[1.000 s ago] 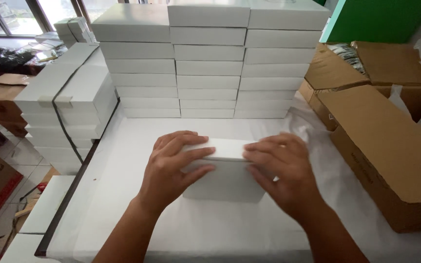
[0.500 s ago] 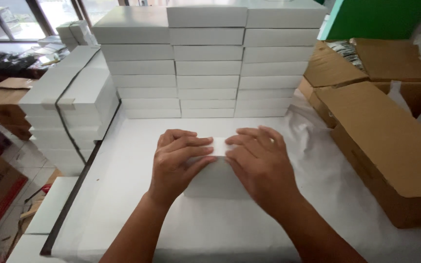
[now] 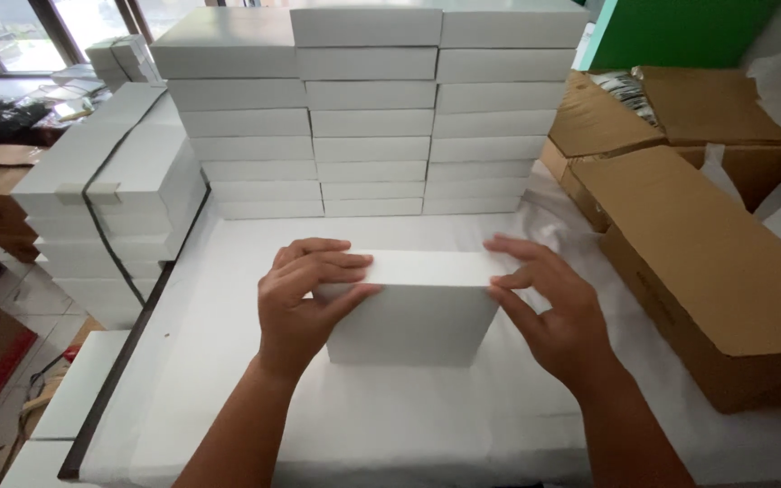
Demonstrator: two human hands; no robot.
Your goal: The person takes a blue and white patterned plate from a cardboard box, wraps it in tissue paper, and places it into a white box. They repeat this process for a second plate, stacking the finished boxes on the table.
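So on the far left there's a strapped bundle of white boxes, banded with a dark strap, matte card with sharp corners. Next to it, against the back, three neat columns of flat white boxes, all the same shape, smooth and a bit glossy on the lids.

Middle of the white table, which looks covered in thin crinkly paper: a white box standing tilted up on its edge, broad face toward the camera. The left hand is curled over its top left corner, fingers on the upper edge and thumb pressed on the front face, so a partly closed grip on the box. The right hand is more open, fingers spread, fingertips and thumb pinching the top right corner.

If you ask me, the trick here is even pressure at both corners, since thin card like this dents easily, and keeping the bottom edge planted on the paper so it doesn't slide.

Off to the right are brown cardboard cartons, rough corrugated stuff with flaps open, some white sheets poking out, and a green panel behind.
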